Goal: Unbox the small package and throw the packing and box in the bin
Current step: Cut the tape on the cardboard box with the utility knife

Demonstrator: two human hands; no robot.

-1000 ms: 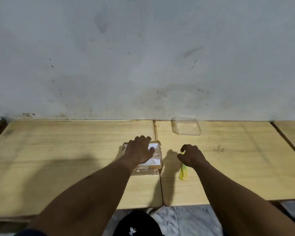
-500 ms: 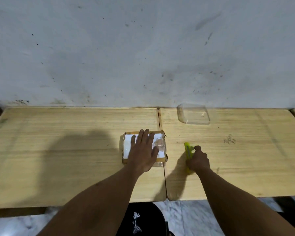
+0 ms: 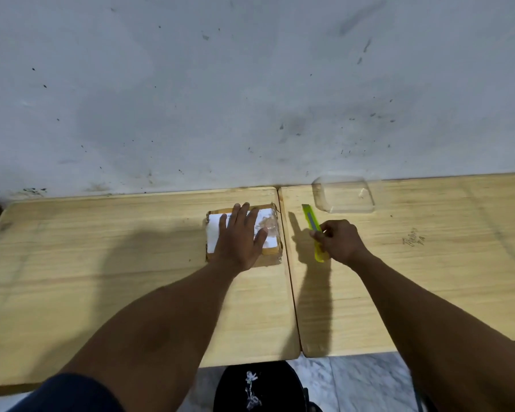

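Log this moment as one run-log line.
stage: pre-cut | left hand: flat on small package | right hand: gripping yellow box cutter | package: taped shut

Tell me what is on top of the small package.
The left hand lies flat on the small package, covering much of its white label. Clear tape shows by the thumb. The contents are hidden; the box is shut.

Both bare forearms reach forward over the tabletop [image 3: 101, 263]. The left hand [image 3: 241, 236] lies flat, palm down, fingers spread. Right of it, the right hand [image 3: 341, 240] is curled closed, knuckles up, wrist slightly raised.
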